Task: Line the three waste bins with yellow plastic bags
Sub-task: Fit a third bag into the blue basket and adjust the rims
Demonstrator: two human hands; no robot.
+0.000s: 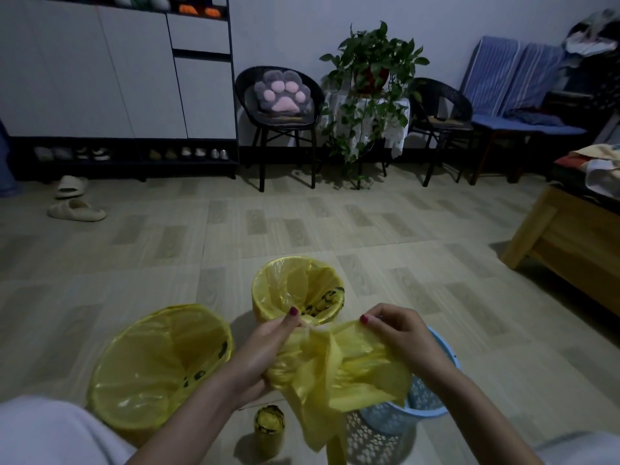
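So both hands are up over the blue bin [432, 402], a round plastic one with little cut-out holes all over its wall, and it has no liner in it. The left hand [268, 347] has its grip pinched on one edge of a loose yellow bag [339, 374], and the right hand [399, 333] is pinching the opposite edge, so the thin crinkly film is stretched between them and droops down in soft folds over the blue bin's near-left side. Left of the blue bin sits a big round bin [157, 370] already lined in glossy yellow plastic, and just behind the blue bin there's a smaller round lined bin [295, 290], black print showing through. A small bag roll [268, 427] stands on the wood-look tiled floor [335, 223] right beside the blue bin.
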